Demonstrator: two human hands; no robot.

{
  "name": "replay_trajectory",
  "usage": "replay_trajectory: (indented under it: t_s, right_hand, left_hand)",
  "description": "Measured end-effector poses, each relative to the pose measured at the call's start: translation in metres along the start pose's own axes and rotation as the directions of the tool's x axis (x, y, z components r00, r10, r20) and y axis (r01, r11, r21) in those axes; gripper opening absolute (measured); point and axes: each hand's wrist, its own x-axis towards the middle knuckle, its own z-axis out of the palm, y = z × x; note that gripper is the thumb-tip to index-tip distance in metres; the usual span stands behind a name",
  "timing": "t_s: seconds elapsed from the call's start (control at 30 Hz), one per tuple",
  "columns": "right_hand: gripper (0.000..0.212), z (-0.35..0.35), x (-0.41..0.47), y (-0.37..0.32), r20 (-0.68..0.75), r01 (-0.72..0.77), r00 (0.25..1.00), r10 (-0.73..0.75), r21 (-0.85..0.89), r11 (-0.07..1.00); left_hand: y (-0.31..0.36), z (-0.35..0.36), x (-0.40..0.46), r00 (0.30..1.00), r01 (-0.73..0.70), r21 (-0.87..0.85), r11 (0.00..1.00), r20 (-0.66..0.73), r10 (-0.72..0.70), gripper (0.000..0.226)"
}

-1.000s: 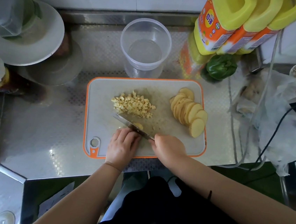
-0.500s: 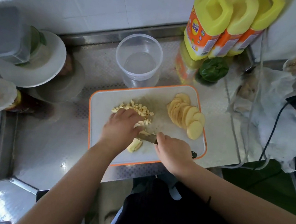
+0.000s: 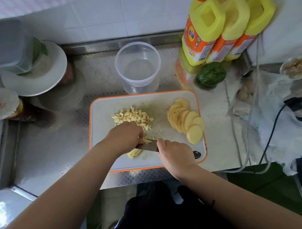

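A white cutting board with an orange rim lies on the steel counter. On it sit a pile of diced potato and a fanned row of potato slices. My right hand grips a knife, its black handle end showing to the right. The blade lies flat with small cut pieces on it. My left hand is curled over the blade's left part, fingertips at the pieces. A potato piece shows below the hand.
A clear plastic tub stands behind the board. Yellow bottles and a green pepper are at the back right. Plates and a lidded cup sit left. Cables and plastic bags lie right. The counter's front edge is close.
My left hand has drawn back from the diced pile toward the knife blade. The knife now carries cut pieces. The camera view shifted slightly.
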Motion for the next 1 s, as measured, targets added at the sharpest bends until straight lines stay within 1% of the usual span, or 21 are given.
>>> replay_trajectory:
  t_s: [0.1,0.23,0.33,0.43,0.5,0.6,0.7,0.77,0.83,0.87,0.93,1.0]
  right_hand:
    - [0.056,0.001,0.002,0.001,0.011,0.024,1.0,-0.024,0.021,0.999]
    - [0.059,0.003,0.002,0.001,0.023,0.041,0.999,-0.042,0.039,0.998]
    - [0.066,0.003,0.002,0.001,0.027,0.033,0.999,-0.035,0.052,0.998]
    - [0.069,0.002,0.002,0.001,0.053,0.002,0.999,-0.005,0.061,0.998]
    - [0.062,0.0,0.003,0.001,0.077,-0.025,0.997,0.021,0.055,0.998]
    - [0.051,0.0,0.005,0.002,0.108,-0.06,0.993,0.054,0.054,0.997]
    - [0.049,-0.001,0.008,0.004,0.093,-0.088,0.992,0.083,0.056,0.994]
    - [0.044,-0.003,0.008,0.006,0.089,-0.102,0.991,0.096,0.068,0.992]
    - [0.04,-0.005,0.008,0.008,0.087,-0.106,0.991,0.1,0.07,0.992]
    - [0.039,-0.005,0.008,0.009,0.091,-0.108,0.991,0.1,0.077,0.991]
    - [0.038,-0.005,0.008,0.01,0.098,-0.125,0.989,0.115,0.099,0.987]
    - [0.037,-0.005,0.009,0.011,0.108,-0.158,0.983,0.145,0.121,0.98]
  left_hand:
    - [-0.003,-0.003,0.002,0.994,-0.006,0.014,1.0,0.109,0.004,0.014]
    - [-0.005,-0.013,0.007,0.95,-0.033,0.004,0.999,0.31,0.03,0.026]
    - [0.0,-0.019,0.01,0.932,-0.032,0.03,0.999,0.363,0.019,0.03]
    - [0.006,-0.019,0.012,0.934,-0.032,0.068,0.997,0.358,0.005,0.029]
    - [0.006,-0.018,0.014,0.944,-0.031,0.065,0.997,0.329,0.008,0.029]
    - [0.004,-0.017,0.014,0.968,-0.003,-0.048,0.999,0.252,0.014,0.029]
    - [0.0,-0.025,0.009,0.991,0.028,-0.189,0.982,0.133,-0.002,0.023]
    - [-0.005,-0.033,0.003,1.0,0.024,-0.269,0.963,0.022,-0.018,0.018]
    - [-0.011,-0.04,-0.004,0.995,0.017,-0.392,0.92,-0.085,-0.055,0.018]
    - [-0.014,-0.042,-0.008,0.99,0.006,-0.464,0.886,-0.123,-0.071,0.014]
    - [-0.02,-0.039,-0.017,0.981,0.008,-0.557,0.831,-0.158,-0.116,0.01]
    - [-0.025,-0.028,-0.028,0.966,0.037,-0.609,0.793,-0.182,-0.184,0.008]
